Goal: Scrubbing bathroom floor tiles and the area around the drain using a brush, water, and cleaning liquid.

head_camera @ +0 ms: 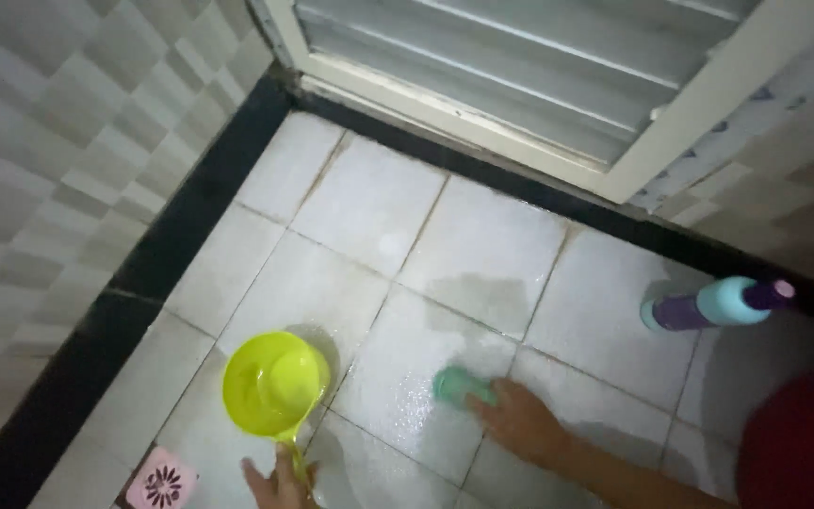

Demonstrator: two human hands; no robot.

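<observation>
Two bare hands work low over a wet floor [482, 254] of pale square tiles with darkened grout lines. The right hand [518, 421] presses a small teal scrubbing pad [457, 384] flat against a tile near the middle of the floor, its grip closed over the pad's rear edge so that only the rounded front shows. Fine foam or droplets speckle the tile around it. The left hand [280, 481], close to the floor's near edge, has its grip wrapped narrowly about the slim handle of a lime-green plastic dipper [273, 382], a round, smooth, glossy bowl resting on the tiles and holding water. Just left of that hand a pink square drain cover [161, 483] with a flower-like pattern of slots sits in the floor. Toward the right edge, a purple and turquoise plastic bottle [713, 303] stands well apart from the pad. Glossy black skirting [181, 221] borders the floor beneath a white louvred door [520, 75].
</observation>
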